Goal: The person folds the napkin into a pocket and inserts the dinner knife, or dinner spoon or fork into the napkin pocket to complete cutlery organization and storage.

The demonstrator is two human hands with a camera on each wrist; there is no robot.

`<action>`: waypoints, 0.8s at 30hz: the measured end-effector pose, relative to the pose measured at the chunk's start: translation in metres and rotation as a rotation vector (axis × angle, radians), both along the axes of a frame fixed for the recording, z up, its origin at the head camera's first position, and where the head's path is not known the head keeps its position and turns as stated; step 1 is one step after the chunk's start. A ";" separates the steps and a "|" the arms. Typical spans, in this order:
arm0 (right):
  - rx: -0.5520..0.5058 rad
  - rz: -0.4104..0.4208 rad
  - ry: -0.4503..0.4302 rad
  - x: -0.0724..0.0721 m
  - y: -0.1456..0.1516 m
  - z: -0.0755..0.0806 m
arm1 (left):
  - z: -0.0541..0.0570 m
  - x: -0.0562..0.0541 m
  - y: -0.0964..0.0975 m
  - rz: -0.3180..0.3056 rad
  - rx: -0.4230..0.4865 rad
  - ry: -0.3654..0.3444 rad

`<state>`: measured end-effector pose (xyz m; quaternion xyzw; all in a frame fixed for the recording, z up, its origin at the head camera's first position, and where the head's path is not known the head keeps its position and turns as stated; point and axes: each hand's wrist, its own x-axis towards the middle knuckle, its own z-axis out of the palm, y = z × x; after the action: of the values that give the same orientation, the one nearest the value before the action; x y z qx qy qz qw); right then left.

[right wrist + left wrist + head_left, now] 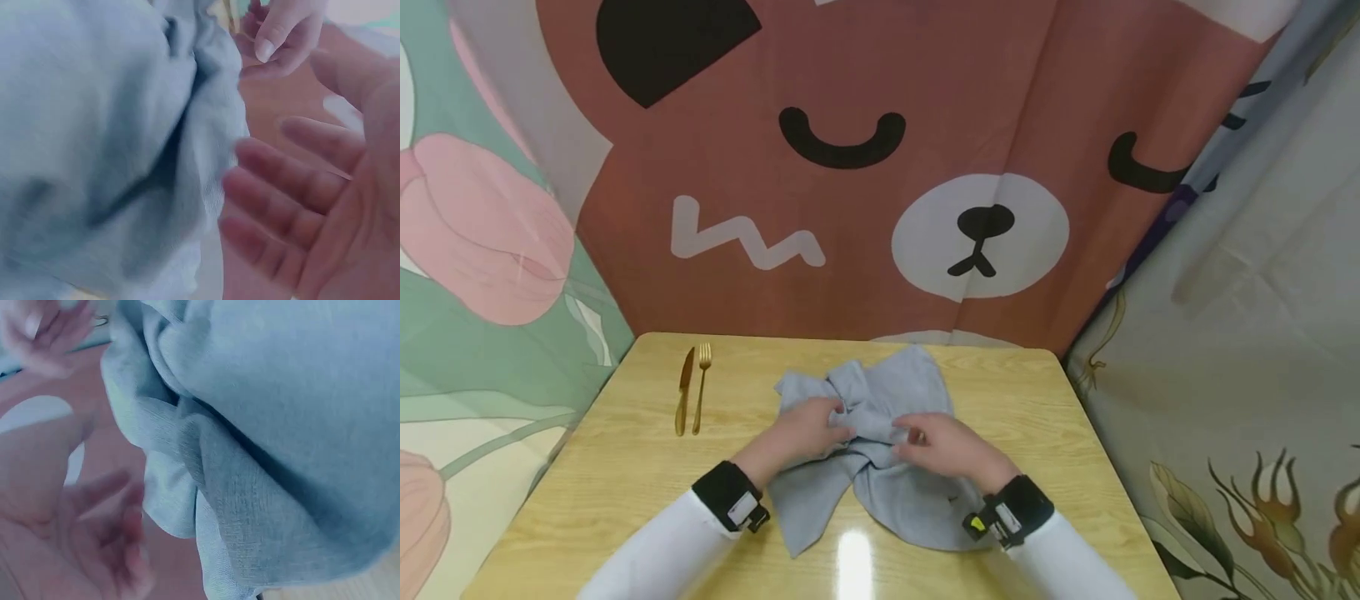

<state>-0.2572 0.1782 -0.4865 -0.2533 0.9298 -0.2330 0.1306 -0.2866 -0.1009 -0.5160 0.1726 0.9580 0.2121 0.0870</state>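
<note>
A grey-blue cloth point(910, 379) lies bunched on the table, drawn into a knot-like gather at its middle, with several loose ends spread outward. My left hand point(805, 429) is just left of the gather, its fingers loosely bent. On the other side is my right hand point(951, 450), fingers slightly bent toward the gather. In the right wrist view, the right hand point(325, 206) has its fingers spread beside the cloth point(112, 125) and grips nothing. The left wrist view shows the left hand point(75, 544) next to the cloth point(281, 394), with nothing held. Whether fingertips brush the fabric, I cannot tell.
A gold knife point(683, 392) and a gold fork point(702, 387) lie side by side at the back left of the wooden table point(617, 500). A bear-print curtain point(850, 292) hangs behind the table, with patterned curtains along both sides.
</note>
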 end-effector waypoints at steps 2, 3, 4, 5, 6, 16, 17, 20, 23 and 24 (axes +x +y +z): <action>-0.069 -0.035 0.026 -0.017 0.000 0.001 | 0.004 -0.008 0.004 0.033 0.009 0.082; -0.086 -0.054 0.034 -0.026 -0.001 0.000 | 0.004 -0.012 0.006 0.044 0.005 0.117; -0.095 -0.076 0.039 -0.034 -0.002 -0.003 | 0.003 -0.015 0.009 0.049 -0.006 0.148; -0.100 -0.091 0.037 -0.043 -0.003 -0.006 | 0.002 -0.018 0.011 0.050 -0.005 0.156; -0.102 -0.109 0.028 -0.051 -0.005 -0.010 | 0.000 -0.021 0.014 0.040 -0.001 0.154; 0.120 -0.127 -0.112 -0.079 -0.029 -0.058 | -0.028 -0.028 0.030 -0.005 -0.042 -0.151; 0.143 -0.137 -0.124 -0.078 -0.030 -0.060 | -0.029 -0.027 0.031 0.005 -0.047 -0.175; 0.186 -0.175 -0.143 -0.074 -0.032 -0.062 | -0.029 -0.026 0.030 0.020 -0.057 -0.197; 0.203 -0.203 -0.157 -0.073 -0.032 -0.060 | -0.029 -0.027 0.029 0.030 -0.068 -0.204; 0.207 -0.209 -0.160 -0.073 -0.032 -0.059 | -0.030 -0.028 0.028 0.033 -0.068 -0.205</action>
<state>-0.3304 0.1460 -0.5460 -0.1210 0.9568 -0.1675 0.2045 -0.3143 -0.0725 -0.5457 0.1312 0.9533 0.1974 0.1871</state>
